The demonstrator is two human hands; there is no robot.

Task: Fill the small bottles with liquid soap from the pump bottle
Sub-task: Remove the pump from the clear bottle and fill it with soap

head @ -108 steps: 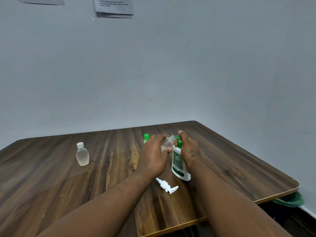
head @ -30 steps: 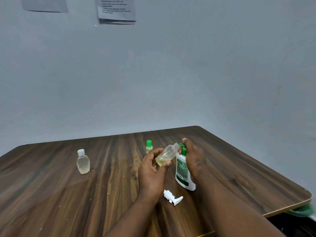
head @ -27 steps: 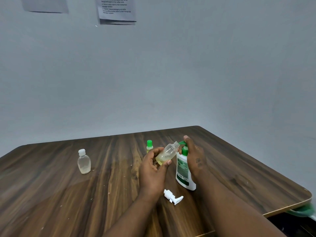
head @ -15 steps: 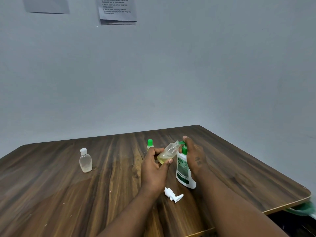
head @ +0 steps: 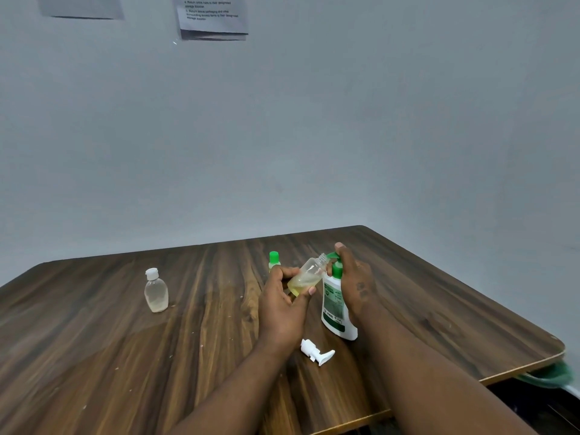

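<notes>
Presently, left of centre, a capped clear bottle (head: 156,291) stands upright on the wooden table (head: 94,356). A green-capped bottle (head: 274,260) stands behind the left hand (head: 284,306), which grips the small open bottle (head: 306,274) at mid-frame. Its long axis tilts up-right, mouth at the green nozzle of the pump bottle (head: 337,304). The right hand (head: 354,281) grasps that pump top. A loose white pump head (head: 317,351) lies below. Grey wall; papers (head: 212,15) upper left.

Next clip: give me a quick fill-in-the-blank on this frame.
The left hand holds a small clear bottle that is ____, not upright.
The right hand grips the pump bottle, whose pump head is ____.
The lone bottle standing far left is capped in ____.
Missing words: tilted; green; white.
</notes>
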